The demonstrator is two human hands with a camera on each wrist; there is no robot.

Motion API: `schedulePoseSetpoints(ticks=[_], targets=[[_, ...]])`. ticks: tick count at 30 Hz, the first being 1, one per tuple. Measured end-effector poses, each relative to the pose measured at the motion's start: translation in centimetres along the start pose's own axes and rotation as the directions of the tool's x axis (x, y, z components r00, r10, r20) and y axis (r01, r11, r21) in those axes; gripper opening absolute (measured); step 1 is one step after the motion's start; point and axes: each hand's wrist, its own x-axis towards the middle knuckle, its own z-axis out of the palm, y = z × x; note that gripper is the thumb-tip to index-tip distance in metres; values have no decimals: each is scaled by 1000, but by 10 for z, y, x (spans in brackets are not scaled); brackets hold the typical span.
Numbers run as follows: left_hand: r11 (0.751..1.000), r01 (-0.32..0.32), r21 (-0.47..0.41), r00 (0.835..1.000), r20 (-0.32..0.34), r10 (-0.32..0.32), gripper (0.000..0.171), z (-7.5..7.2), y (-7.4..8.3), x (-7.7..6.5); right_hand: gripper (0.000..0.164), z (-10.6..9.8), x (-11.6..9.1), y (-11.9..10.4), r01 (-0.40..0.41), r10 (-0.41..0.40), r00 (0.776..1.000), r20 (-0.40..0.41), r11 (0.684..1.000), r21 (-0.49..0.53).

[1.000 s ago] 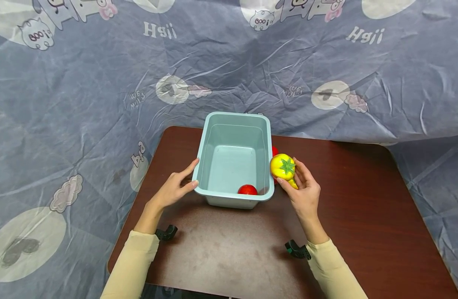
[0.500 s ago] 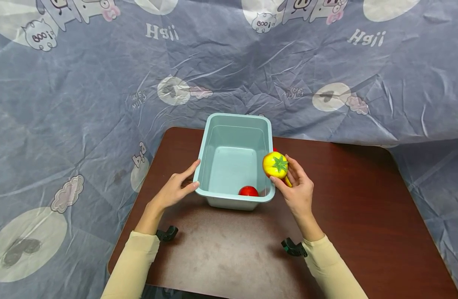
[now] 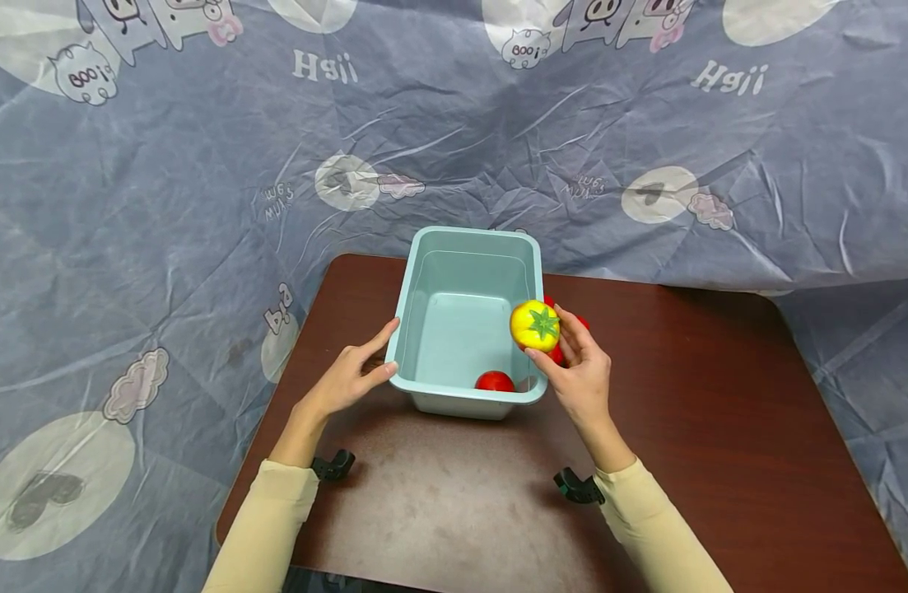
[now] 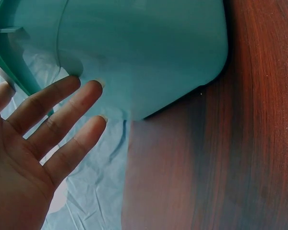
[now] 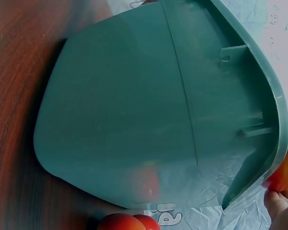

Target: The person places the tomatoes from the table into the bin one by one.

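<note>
A yellow tomato [image 3: 535,325] with a green star-shaped leaf is held between the thumb and fingers of my right hand [image 3: 585,380], above the right rim of the light teal bin [image 3: 454,390]. In the right wrist view the tomato [image 5: 284,171] shows a red underside, just outside the rim. My left hand [image 3: 342,380] touches the bin's left rim with thumb and index finger; its other fingers [image 4: 62,120] are extended beside the wall. Inside the bin, near its front right corner, lies a red tomato [image 3: 495,381], partly hidden by the rim.
Several red rounded things [image 3: 583,322] stand right of the bin, mostly behind my right hand; the right wrist view shows red ones [image 5: 119,223] beside the bin's base. The brown table [image 3: 720,428] ends at a hanging grey-blue printed cloth [image 3: 454,123].
My right hand has moved left with the yellow tomato, from beside the bin to over its right rim. My left hand stays at the left rim.
</note>
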Motion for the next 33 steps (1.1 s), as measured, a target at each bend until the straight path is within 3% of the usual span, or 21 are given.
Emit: schedulePoseSetpoints(ticks=[15,33], targets=[[1000,-2,-9,1000,10,2,67,-1,3,-1,68,-6,-4,5,7,-6,1000,-23,1000,18],[1000,4,14,1000,2,-4,67,1,4,-1,51,-27,-11,18,-120,117,988,-97,993,-22]])
